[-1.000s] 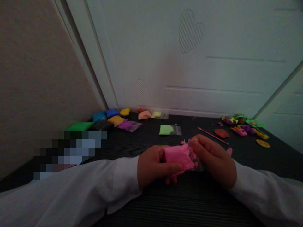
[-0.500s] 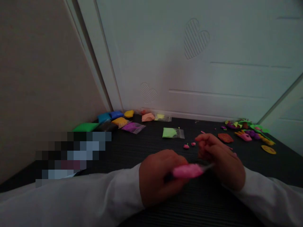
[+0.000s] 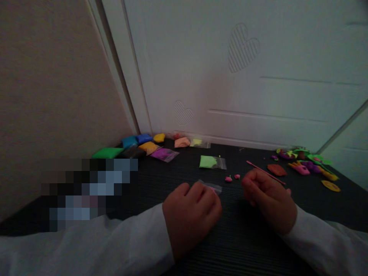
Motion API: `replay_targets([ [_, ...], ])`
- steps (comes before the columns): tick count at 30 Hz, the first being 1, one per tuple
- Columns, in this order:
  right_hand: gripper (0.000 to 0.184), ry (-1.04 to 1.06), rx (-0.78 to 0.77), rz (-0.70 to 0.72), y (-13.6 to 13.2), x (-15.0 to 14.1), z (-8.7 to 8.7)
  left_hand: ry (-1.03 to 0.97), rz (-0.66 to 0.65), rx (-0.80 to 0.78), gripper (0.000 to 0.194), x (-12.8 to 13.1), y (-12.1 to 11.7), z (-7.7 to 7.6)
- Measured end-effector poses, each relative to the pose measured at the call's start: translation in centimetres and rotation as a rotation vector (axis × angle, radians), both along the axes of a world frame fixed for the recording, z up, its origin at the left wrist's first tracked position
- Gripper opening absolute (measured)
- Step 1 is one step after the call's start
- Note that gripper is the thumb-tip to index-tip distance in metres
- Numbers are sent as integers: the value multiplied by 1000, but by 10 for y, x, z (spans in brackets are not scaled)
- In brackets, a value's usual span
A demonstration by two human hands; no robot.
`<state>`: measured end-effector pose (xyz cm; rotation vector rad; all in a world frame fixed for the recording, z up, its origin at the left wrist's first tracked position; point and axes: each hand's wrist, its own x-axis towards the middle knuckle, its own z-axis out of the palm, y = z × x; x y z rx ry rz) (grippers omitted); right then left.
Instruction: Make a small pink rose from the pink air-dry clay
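Note:
My left hand is low over the dark table, knuckles up and fingers curled. It grips a small clear zip bag of pink clay, whose end sticks out beyond the fingers. Most of that bag is hidden under the hand. To the right, my right hand is closed, thumb against the fingertips; whatever lies inside is hidden. Just beyond it a thin pink stick rests on the table. Two little pink clay pieces lie between the hands, further back.
A bag of light green clay lies mid-table. Several bags of coloured clay, one of them purple, line the back left. At the right are a reddish-brown flat piece, a yellow oval and several clay shapes. A white panel stands behind.
My left hand has turned knuckles up and lowered the pink clay bag toward the table. My right hand stays closed, shifted slightly. The view has moved a little left.

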<state>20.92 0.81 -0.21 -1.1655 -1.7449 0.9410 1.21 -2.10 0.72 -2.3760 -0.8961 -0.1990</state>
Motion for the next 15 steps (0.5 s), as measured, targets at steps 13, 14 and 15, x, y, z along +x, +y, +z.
replay_targets([
  [13, 24, -250, 241, 100, -4, 0, -5, -19, 449, -156, 42, -27, 57, -10],
  [14, 26, -250, 244, 116, -4, -1, -5, -33, 446, -158, 42, -27, 61, -9],
  [15, 27, -252, 248, 133, -5, -2, -6, -49, 440, -164, 42, -27, 63, -7],
])
